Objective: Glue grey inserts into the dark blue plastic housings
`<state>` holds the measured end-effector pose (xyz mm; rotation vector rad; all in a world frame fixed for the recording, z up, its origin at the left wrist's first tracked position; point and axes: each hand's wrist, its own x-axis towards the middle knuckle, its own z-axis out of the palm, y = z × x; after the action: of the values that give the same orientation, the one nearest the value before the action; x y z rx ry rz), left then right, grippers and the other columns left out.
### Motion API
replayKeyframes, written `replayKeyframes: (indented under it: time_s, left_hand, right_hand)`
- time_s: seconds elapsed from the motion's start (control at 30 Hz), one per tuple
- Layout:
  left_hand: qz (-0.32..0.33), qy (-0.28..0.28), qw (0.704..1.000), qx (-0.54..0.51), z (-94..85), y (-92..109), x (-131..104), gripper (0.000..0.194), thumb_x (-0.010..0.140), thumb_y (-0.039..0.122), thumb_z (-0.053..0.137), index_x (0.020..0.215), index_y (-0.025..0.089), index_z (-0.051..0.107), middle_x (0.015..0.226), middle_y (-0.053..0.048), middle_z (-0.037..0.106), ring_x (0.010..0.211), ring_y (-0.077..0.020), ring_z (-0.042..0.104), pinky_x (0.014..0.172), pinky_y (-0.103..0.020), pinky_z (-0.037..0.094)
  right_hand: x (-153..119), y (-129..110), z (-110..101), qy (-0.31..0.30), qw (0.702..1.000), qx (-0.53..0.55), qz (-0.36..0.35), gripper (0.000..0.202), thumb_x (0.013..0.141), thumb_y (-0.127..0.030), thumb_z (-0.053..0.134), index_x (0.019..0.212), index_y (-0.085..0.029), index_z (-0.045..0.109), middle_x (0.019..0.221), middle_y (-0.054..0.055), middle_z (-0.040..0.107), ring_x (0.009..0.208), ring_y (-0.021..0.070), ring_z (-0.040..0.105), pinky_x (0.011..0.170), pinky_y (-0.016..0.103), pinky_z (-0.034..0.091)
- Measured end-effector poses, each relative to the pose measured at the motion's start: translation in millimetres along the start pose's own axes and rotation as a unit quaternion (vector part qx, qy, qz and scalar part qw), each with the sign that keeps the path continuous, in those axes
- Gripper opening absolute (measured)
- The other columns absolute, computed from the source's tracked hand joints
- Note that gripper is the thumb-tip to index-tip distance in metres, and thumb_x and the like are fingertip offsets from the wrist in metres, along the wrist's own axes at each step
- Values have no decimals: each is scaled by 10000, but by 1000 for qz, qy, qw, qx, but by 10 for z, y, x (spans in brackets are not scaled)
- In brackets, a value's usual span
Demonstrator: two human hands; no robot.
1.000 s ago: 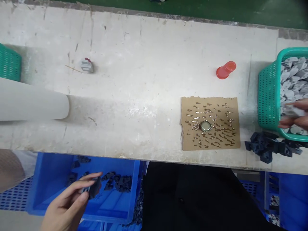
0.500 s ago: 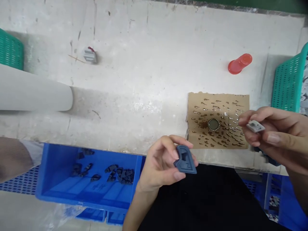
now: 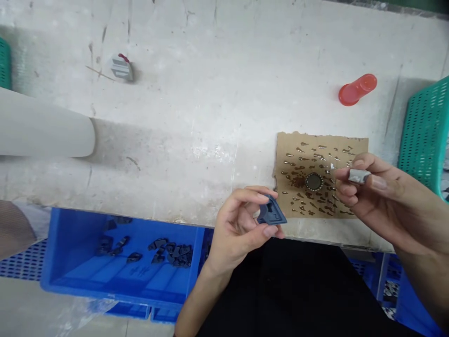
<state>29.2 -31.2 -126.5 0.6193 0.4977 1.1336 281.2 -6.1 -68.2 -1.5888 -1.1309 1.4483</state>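
Head view: L hand [image 3: 242, 227], part-curled, pinches dark-blue pc [image 3: 272, 214] at fingertips, recessed face up, prob. for a clear look; R hand [image 3: 389, 203] pinches small gray pc [image 3: 358, 176] above droplet-spotted cardboard [image 3: 322, 140]. Pcs well apart. Cardboard lies near R on desk [image 3: 175, 187], prob. for easy reach; red cup [image 3: 358, 90] far R.

On the table [image 3: 182, 107], the card [image 3: 286, 140] bears a cap [image 3: 314, 181]. From the card: cup [image 3: 357, 90] at one o'clock, basket [image 3: 423, 135] at two, bin [image 3: 73, 276] at eight, cylinder [image 3: 42, 126] at nine, block [image 3: 121, 69] at ten.
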Motion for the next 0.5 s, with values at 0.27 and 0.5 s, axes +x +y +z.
replayKeyframes:
  time_s: [0.27, 0.5]
  left_hand:
    - [-9, 2, 1000, -21, 85, -81, 36, 280, 903, 235, 778, 1169, 320, 775, 1265, -41, 632, 1061, -124, 652, 845, -193, 607]
    - [1, 25, 1000, -14, 155, -60, 22, 497, 866, 144, 803, 1283, 380, 672, 1156, 7, 689, 1002, -117, 713, 815, -202, 646]
  right_hand:
    - [-150, 58, 13, 112, 990, -67, -49, 163, 841, -374, 835, 963, -285, 773, 899, 28, 777, 737, 161, 735, 663, 270, 625]
    - [-237, -2, 10, 104, 864, -441, -220, 115, 920, -262, 753, 992, -343, 790, 974, -33, 776, 939, 156, 733, 758, 352, 555]
